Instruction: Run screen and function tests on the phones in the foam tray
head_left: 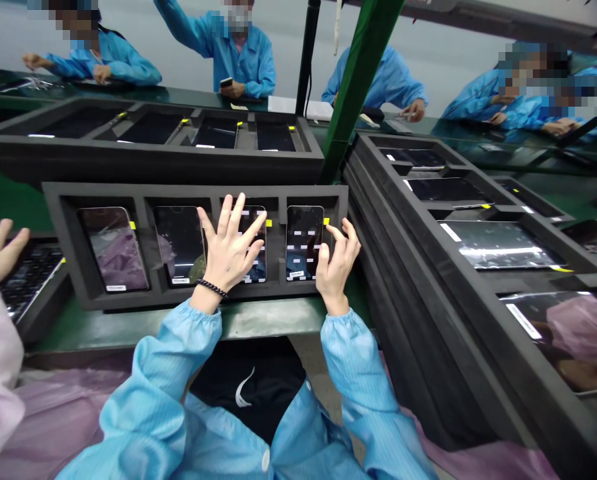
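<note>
Tray (68, 193): four phones seated, all slots filled.
Left hand (231, 247): spread flat over third phone (254, 260).
Right hand (336, 263): fingertips curled, touching fourth phone (303, 241) edge.

Light blue elastic-cuffed sleeves (178, 373); black braided wristband (212, 288).

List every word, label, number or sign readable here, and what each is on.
No text can be read.
White stickers on the phone under the left hand: too small.
White stickers on the phone at the right hand: too small.
Yellow tabs on the foam tray: blank.
White curved mark on the dark shirt: no letters.
</note>
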### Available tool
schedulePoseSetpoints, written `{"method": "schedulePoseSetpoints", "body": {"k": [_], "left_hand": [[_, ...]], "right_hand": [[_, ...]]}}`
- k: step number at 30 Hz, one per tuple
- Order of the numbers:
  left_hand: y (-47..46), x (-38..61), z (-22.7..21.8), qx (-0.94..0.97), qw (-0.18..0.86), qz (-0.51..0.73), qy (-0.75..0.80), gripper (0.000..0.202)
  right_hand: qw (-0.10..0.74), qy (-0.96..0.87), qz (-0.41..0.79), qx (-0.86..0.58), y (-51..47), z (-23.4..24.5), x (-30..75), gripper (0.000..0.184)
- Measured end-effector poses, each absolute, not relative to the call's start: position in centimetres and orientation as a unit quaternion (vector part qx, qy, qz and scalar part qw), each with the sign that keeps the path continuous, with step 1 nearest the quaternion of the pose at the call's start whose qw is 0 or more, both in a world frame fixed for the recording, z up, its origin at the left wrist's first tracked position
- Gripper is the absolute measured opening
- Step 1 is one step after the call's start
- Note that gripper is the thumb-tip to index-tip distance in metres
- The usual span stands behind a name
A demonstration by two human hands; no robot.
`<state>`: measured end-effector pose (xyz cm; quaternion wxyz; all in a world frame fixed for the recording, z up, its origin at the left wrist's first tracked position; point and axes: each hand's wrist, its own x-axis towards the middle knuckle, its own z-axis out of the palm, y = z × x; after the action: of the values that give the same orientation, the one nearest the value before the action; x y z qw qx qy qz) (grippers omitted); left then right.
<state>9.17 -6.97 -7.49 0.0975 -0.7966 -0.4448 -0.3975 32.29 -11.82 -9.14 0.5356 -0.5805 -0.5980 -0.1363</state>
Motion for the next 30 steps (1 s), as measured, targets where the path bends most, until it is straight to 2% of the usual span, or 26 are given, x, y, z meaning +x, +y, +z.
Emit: {"method": "schedulePoseSetpoints", "body": {"k": [6,18,25,30], "left_hand": [[-7.6,8.0,-8.0,-0.746,0.085,-0.438,-0.495,0.056],[-7.8,7.1,-8.6,-0.724,0.072,-0.432,-0.533,0.058],[-7.5,7.8,-7.7,-0.754,0.064,-0.405,-0.513,0.056],[-9.2,7.0,-8.0,-0.749,0.071,-0.429,-0.500,0.058]], "right_hand": [[0.539,-0.597,-0.138,-0.577,-11.8,-9.1,32.2,0.035],[0.535,-0.596,-0.132,-0.584,-11.8,-9.1,32.3,0.036],[0.536,-0.596,-0.129,-0.584,-11.7,-9.1,32.3,0.037],[0.520,-0.624,-0.128,-0.569,-12.6,-9.4,32.8,0.038]]}}
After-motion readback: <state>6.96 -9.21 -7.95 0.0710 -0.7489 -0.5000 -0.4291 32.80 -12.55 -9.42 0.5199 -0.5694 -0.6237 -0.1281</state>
